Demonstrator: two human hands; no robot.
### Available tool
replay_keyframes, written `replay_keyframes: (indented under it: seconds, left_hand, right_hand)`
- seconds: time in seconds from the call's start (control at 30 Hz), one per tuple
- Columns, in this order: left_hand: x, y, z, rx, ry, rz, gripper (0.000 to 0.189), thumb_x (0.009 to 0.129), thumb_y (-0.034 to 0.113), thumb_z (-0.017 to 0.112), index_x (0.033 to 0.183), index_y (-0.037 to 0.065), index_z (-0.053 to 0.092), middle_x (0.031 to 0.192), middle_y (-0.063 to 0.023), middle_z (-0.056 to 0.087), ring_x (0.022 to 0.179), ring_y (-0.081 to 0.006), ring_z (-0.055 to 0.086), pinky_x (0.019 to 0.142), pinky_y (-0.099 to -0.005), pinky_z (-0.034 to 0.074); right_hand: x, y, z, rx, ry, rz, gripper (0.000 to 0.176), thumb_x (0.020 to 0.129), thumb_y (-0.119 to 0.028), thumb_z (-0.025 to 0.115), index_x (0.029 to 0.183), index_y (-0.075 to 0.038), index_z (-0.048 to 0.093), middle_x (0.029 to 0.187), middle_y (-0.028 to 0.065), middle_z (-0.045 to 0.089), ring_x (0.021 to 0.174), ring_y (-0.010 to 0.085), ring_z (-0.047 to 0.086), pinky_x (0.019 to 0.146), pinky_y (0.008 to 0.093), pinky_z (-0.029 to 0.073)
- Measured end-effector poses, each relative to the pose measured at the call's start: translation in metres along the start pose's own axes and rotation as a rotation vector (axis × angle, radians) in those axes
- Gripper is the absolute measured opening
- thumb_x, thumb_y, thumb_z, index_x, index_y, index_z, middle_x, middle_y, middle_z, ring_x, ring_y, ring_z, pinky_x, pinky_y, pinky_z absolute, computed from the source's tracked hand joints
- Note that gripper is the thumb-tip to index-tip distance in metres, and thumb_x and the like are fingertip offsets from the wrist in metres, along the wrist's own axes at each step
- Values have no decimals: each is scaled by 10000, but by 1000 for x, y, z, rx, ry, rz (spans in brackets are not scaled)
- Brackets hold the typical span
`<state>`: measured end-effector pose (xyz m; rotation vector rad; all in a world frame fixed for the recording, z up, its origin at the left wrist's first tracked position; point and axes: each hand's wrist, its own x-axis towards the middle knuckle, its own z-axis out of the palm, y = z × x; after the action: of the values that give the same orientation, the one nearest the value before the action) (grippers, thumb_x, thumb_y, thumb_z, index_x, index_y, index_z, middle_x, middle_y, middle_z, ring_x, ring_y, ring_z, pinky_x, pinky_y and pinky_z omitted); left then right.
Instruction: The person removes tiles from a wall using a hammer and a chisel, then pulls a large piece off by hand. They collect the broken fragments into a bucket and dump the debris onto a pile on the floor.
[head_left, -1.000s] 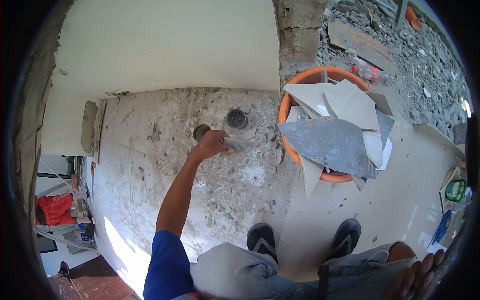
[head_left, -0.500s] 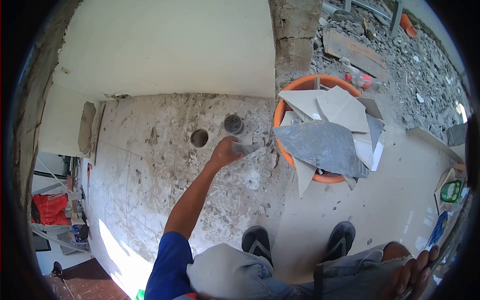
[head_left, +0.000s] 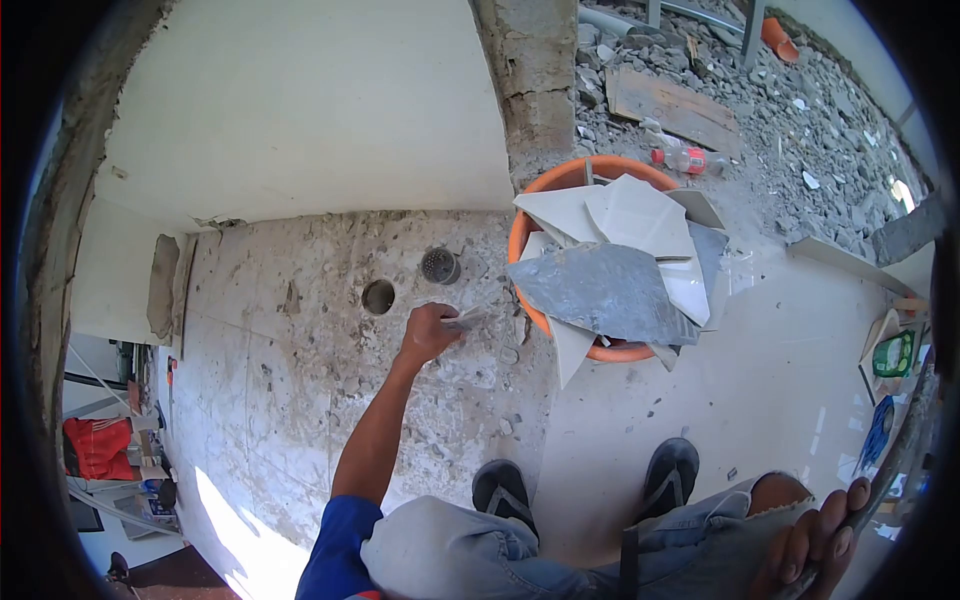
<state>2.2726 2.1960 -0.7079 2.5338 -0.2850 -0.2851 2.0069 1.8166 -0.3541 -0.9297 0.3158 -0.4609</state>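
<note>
Low over the rough, dusty floor [head_left: 300, 370], my left hand [head_left: 430, 332] is closed on a thin grey shard [head_left: 464, 321]. Just beyond it are a round hole [head_left: 378, 297] and a perforated round drain piece [head_left: 440, 266]. At the lower right, my right hand [head_left: 825, 535] has its fingers wrapped round a dark bar [head_left: 893, 465]. An orange tub [head_left: 524, 215] heaped with broken white tiles [head_left: 645, 218] and a large grey slab [head_left: 605, 290] stands to the right of my left hand.
Grey rubble [head_left: 830, 140] fills the upper right, with a wooden board [head_left: 672, 108] and a red-capped bottle [head_left: 690, 160] at its edge. My sandalled feet [head_left: 503, 490] are below the tub. A white wall [head_left: 320, 110] rises at the upper left.
The camera view has shifted, so the tub and rubble appear further left. My left hand still holds the shard, now slightly further from the drain piece. My right hand stays on the bar.
</note>
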Motion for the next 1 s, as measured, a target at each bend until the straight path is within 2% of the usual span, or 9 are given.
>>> replay_keyframes:
  seconds: [0.17, 0.3, 0.4, 0.47, 0.57, 0.67, 0.77, 0.8, 1.0]
  left_hand:
    - [-29, 106, -93, -205, 143, -76, 359, 643, 109, 861, 929, -9, 679, 881, -123, 691, 806, -226, 675, 758, -336, 527]
    - [3, 224, -126, -164, 173, 375, 313, 698, 10, 821, 945, 24, 628, 832, -69, 664, 765, -157, 648, 714, -280, 526]
    - [45, 291, -106, -36, 175, 936, 293, 678, -15, 771, 904, 70, 605, 909, -59, 643, 858, -229, 632, 723, -352, 506]
    - [62, 321, -91, 155, 191, 1080, 241, 699, 22, 723, 894, 84, 597, 980, -50, 629, 956, -249, 598, 767, -387, 470]
    - [91, 333, -62, 473, 268, 1051, 232, 775, 148, 693, 985, 89, 613, 1036, -46, 613, 1057, -247, 546, 834, -411, 424]
    - [79, 346, -75, 429, -184, 773, 374, 775, 237, 742, 1090, 81, 615, 1091, -58, 613, 1073, -261, 546, 864, -438, 421]
    - [63, 344, -80, 251, -218, 700, 472, 762, 326, 778, 1128, 72, 621, 1164, -88, 592, 1107, -289, 532, 907, -473, 408]
    - [58, 346, -81, 208, -112, 703, 471, 761, 319, 782, 1127, 71, 622, 1180, -96, 584, 1114, -298, 528, 915, -472, 408]
    - [7, 382, -74, -125, 368, 386, 382, 771, 179, 776, 1087, 41, 611, 1149, -128, 574, 1085, -332, 528, 914, -428, 416]
  right_hand:
    - [1, -2, -12, 49, -58, 14, 335, 935, -58, 555, 1239, -33, 417, 777, 17, 425, 601, 119, 432, 568, 253, 424]
    - [2, -5, -15, 50, -48, 49, 330, 932, -59, 566, 1225, -28, 417, 765, 14, 427, 576, 111, 413, 557, 241, 426]
    - [1, -8, -10, 72, 22, 58, 333, 934, -65, 566, 1227, -30, 411, 749, 13, 433, 569, 111, 422, 546, 237, 422]
    - [1, -13, -17, 98, 2, 69, 322, 937, -66, 560, 1224, -33, 418, 741, 11, 429, 572, 113, 429, 546, 237, 421]
    - [5, -15, -34, 129, -70, 94, 286, 949, -81, 549, 1211, -47, 439, 749, 13, 443, 573, 121, 437, 548, 246, 419]
    - [18, -19, -43, 91, -36, 96, 278, 955, -106, 553, 1213, -86, 450, 759, 25, 461, 595, 133, 460, 593, 275, 436]
    - [42, -22, -45, 8, 41, 184, 298, 943, -99, 573, 1216, -134, 458, 770, 26, 471, 657, 166, 486, 630, 348, 458]
    - [48, -19, -20, -109, 293, 151, 308, 905, -94, 553, 1162, -43, 391, 802, 43, 464, 554, 107, 440, 496, 252, 401]
    - [57, -10, -21, -360, 129, 354, 255, 885, -50, 535, 1107, -23, 412, 815, 57, 485, 571, 95, 454, 510, 240, 395]
